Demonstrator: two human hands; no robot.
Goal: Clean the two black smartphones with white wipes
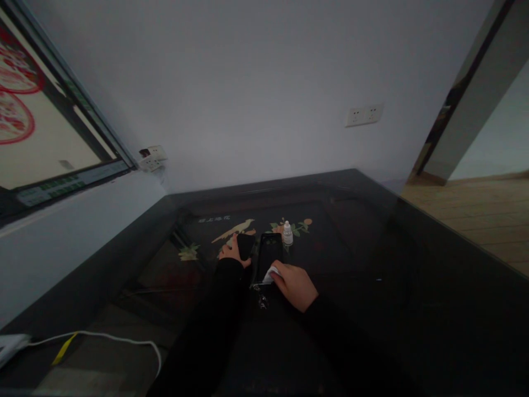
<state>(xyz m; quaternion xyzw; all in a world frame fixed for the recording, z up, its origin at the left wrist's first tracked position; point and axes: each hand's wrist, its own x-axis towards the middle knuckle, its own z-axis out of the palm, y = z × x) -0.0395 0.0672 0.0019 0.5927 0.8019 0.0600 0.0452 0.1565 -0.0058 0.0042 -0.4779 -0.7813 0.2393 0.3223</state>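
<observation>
On the dark table, my left hand (233, 253) grips a black phone (245, 246), with thumb and index finger along its edges. Just to its right lies an open black phone case (270, 249), its inner side facing up. A folded white wipe (270, 274) is pinched in my right hand (296, 285) and rests at the near end of the case; the fingertips are partly hidden behind it. A shiny charm (263, 301) hangs off the case's near end. Close to the case's far right corner stands a small clear bottle (288, 234) with a white cap.
The black glossy table (372, 242) carries a printed bird and flower picture. A white cable (119, 337) runs across the near left, beside a yellow strip (64, 348). A wall (256, 94) with sockets (364, 115) rises behind; a window (49, 110) is at left.
</observation>
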